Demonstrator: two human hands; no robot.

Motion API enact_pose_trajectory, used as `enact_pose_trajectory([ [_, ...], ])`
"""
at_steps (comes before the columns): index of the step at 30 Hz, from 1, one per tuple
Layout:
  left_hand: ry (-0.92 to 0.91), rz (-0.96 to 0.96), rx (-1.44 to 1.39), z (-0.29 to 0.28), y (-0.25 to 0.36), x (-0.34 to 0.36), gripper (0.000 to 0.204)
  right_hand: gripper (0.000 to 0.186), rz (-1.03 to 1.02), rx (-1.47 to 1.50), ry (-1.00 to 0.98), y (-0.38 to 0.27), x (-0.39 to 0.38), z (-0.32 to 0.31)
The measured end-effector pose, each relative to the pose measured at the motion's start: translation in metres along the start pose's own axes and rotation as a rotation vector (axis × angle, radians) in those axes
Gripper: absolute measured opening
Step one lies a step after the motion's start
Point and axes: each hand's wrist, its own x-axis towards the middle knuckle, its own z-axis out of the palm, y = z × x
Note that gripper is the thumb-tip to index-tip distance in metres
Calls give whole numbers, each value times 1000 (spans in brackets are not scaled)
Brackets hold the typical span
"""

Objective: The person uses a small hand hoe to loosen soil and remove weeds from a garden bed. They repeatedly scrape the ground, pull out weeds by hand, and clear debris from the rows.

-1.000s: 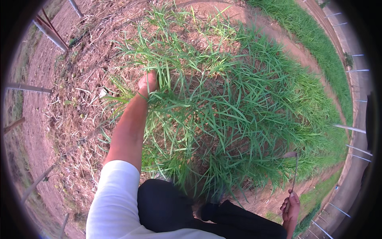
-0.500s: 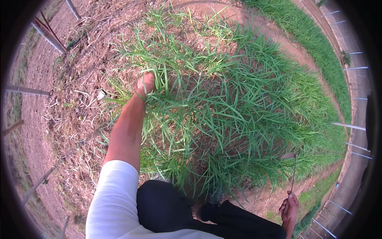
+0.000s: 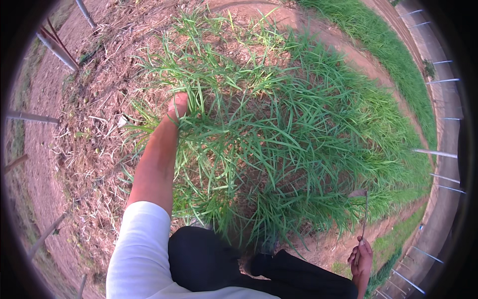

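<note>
**One hand in the leaves, one on the sickle**

The broad patch of long, narrow green leaves is the landmark. At its left edge is the one bare left hand; leaves hide its fingers, so whether they grip cannot be told. Off its near right corner, the one bare right hand has its fingers clamped on the one thin-shafted sickle with a grey-brown blade, the blade beside the patch's right-hand leaves.

A careless wrist turn could snag leaves or swing the blade toward the black-trousered legs, two, at the patch's near side. Uneven pulling might tear stems. The leaves are too many to count.
</note>
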Motion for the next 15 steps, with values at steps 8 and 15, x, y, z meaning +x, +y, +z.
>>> enact_pose_trajectory([
  [8,-32,283,311,22,-37,-34,31,28,-36,12,-32,-6,8,10],
  [15,-9,75,-183,-72,15,-99,7,28,-76,25,-43,-9,11,19],
])
